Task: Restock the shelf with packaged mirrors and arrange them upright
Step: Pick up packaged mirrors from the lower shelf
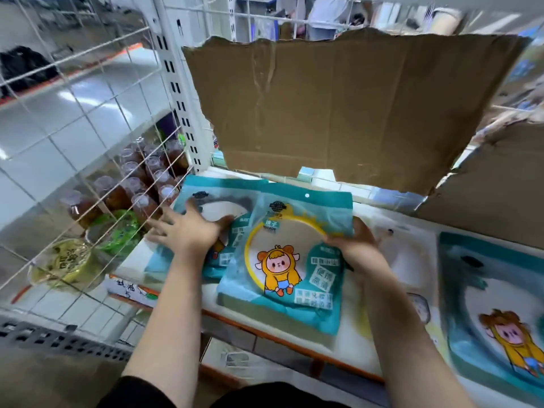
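Note:
A teal packaged mirror (282,260) with a yellow ring and a cartoon figure lies tilted on the white shelf (362,343). My right hand (356,245) grips its right edge. A second teal mirror package (212,201) lies behind and to the left, partly under the first. My left hand (188,228) rests flat on that second package with fingers spread. Another mirror package (497,316) lies flat at the far right of the shelf, blurred.
A torn brown cardboard sheet (338,110) stands behind the packages. A white wire grid panel (88,136) closes the left side; beyond it stand several lidded cups (138,189) and a yellow-green container (67,263). An orange strip edges the shelf front.

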A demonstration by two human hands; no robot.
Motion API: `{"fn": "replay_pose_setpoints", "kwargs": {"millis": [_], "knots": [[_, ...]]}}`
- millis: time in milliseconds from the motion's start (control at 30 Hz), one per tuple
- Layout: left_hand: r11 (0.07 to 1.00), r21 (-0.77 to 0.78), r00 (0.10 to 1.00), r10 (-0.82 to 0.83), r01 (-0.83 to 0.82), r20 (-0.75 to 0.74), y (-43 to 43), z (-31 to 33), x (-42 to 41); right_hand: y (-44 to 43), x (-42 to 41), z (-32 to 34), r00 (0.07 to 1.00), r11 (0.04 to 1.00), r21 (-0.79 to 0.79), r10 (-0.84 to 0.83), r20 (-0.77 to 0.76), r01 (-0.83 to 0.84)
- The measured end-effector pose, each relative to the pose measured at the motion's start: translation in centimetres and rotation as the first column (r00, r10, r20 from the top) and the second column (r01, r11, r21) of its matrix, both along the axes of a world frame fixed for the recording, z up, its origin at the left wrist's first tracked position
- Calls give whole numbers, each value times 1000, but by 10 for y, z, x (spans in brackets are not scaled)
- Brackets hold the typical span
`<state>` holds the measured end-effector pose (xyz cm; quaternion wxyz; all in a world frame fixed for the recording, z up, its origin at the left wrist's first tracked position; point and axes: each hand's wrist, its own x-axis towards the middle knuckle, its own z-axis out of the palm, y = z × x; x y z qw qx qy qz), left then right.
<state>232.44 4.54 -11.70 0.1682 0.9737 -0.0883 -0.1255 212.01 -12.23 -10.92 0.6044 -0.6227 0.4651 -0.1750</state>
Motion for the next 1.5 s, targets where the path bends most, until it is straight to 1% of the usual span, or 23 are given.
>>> {"fn": "replay_pose_setpoints", "kwargs": {"millis": [33, 100, 200, 233, 267, 367, 467, 533, 633, 667, 733, 767, 867, 967, 1033, 1100, 1233, 1267, 1367, 1433, 1500], "knots": [[999, 20, 999, 27, -26, -18, 3, 2, 3, -2, 1, 0, 1000, 999, -33, 4, -4, -4], [999, 25, 999, 26, -27, 34, 6, 2, 7, -5, 5, 1, 1000, 998, -64, 16, -22, -18], [996, -87, 990, -18, 30, 140, 3, 5, 5, -5, 12, 0, 999, 999, -41, 29, -38, -30], [993, -111, 989, -18, 35, 150, 1, 6, 3, -4, 14, -1, 999, 999, -22, 39, -26, -40], [990, -136, 990, -6, 26, 140, 0, 7, 2, -3, 16, -3, 999, 999, 0, 48, -12, -48], [967, -250, 998, 60, -50, 31, 2, 9, 6, 2, 22, -7, 996, 994, 85, 67, 60, -72], [926, -377, 999, 14, -27, -37, 5, 14, 14, 4, 27, -13, 997, 994, 70, 79, 5, -79], [869, -495, 990, -71, 0, -125, 6, 20, 15, 3, 28, -15, 998, 993, 104, 60, -16, -58], [754, -655, 969, -117, -57, -219, 11, 21, 16, 6, 29, -16, 996, 989, 127, 77, -45, -71], [709, -702, 960, -143, -71, -242, 12, 22, 17, 8, 30, -14, 996, 990, 117, 79, -38, -74], [590, -801, 929, -234, -100, -288, 13, 28, 15, 10, 32, -8, 997, 995, 69, 72, -1, -72], [551, -829, 917, -276, -95, -289, 12, 30, 14, 10, 32, -4, 997, 997, 31, 72, 12, -73], [492, -868, 911, -326, -66, -254, 11, 30, 11, 10, 27, 3, 996, 998, -41, 46, 81, -43], [482, -874, 942, -264, -55, -206, 15, 31, 13, 12, 24, 10, 987, 1000, -17, -18, 162, 22], [450, -890, 960, -208, -74, -185, 15, 35, 15, 10, 18, 18, 980, 998, 12, -64, 187, 63], [392, -917, 968, -190, -77, -163, 17, 36, 12, 8, 6, 27, 974, 996, -16, -86, 208, 91], [216, -957, 954, -187, -192, -234, 20, 44, -4, 1, -31, 41, 952, 990, -52, -115, 284, 135], [189, -960, 949, -203, -204, -242, 19, 47, -10, -1, -42, 43, 950, 987, -68, -117, 289, 143], [178, -970, 938, -278, -163, -208, 9, 60, -35, -10, -81, 46, 940, 982, -73, -146, 308, 176], [193, -975, 929, -326, -113, -173, 2, 68, -57, -14, -114, 45, 935, 977, -81, -163, 316, 197], [207, -975, 919, -362, -85, -157, -8, 75, -80, -18, -149, 44, 911, 966, -82, -200, 360, 245]]}}
